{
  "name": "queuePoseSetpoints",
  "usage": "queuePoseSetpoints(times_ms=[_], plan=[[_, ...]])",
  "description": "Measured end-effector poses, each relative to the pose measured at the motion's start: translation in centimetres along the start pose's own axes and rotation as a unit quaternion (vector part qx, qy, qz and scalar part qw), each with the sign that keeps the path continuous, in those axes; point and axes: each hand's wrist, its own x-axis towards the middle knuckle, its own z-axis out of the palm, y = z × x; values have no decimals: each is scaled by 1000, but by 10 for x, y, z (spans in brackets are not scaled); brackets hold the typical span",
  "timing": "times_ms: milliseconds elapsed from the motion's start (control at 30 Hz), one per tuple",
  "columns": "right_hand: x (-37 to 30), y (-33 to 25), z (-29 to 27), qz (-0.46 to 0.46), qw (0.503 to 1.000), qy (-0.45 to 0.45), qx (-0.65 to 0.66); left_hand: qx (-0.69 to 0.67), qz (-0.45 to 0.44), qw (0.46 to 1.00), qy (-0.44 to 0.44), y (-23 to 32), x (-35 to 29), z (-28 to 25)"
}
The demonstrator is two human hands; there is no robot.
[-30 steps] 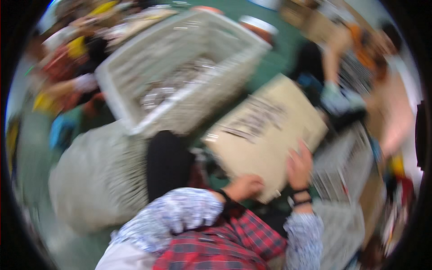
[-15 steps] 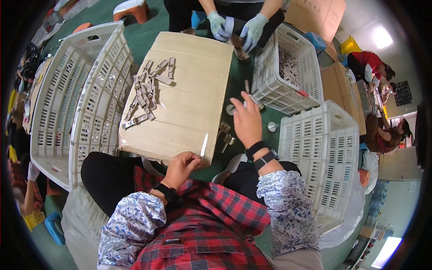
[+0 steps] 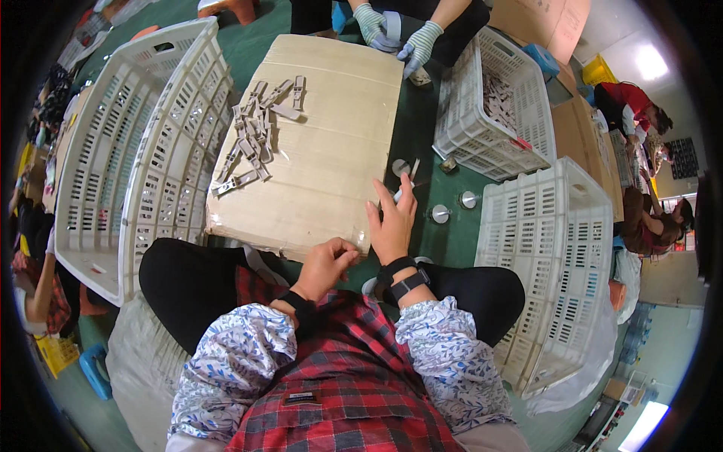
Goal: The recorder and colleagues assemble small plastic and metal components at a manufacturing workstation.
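My left hand (image 3: 325, 265) is pinched closed at the near edge of a cardboard box (image 3: 339, 135); what its fingertips hold, if anything, is hidden. Just right of it, over the box's near right corner, my right hand (image 3: 392, 226) has its fingers partly curled around a slim pen-like tool (image 3: 399, 193). That tool has a whitish body and a narrow tip pointing away from me; its kind is unclear. A loose pile of brownish-grey metal clip-like pieces (image 3: 256, 128) lies on the left half of the box top, away from both hands.
White plastic crates stand left (image 3: 139, 218) and right (image 3: 520, 256). Another crate (image 3: 489, 143), holding many metal pieces, is at the far right. Small round metal-topped items (image 3: 440, 214) rest on the green floor. Across the box, a person's gloved hands (image 3: 399, 38) hold a grey roll-like thing.
My right hand has come in left and nearer, toward my left hand, with the slim tool. A thin shiny strip at my left fingertips no longer shows. The view has shifted slightly.
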Motion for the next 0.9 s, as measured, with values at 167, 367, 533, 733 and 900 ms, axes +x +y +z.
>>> queuePoseSetpoints(times_ms=[167,367,533,733,900], plan=[[-14,11,4,25,999,-1,21,-54,-9,999,6,-6,2,7],[-13,10,6,31,998,-25,39,10,-11,1000,-3,1,8,2],[-7,9,6,-25,999,-33,4,-17,-13,1000,2,-1,14,2],[-8,12,4,-25,999,-32,-22,65,26,998,8,4,8,2],[-7,11,5,-33,999,-31,-25,242,133,961,29,9,5,-6]])
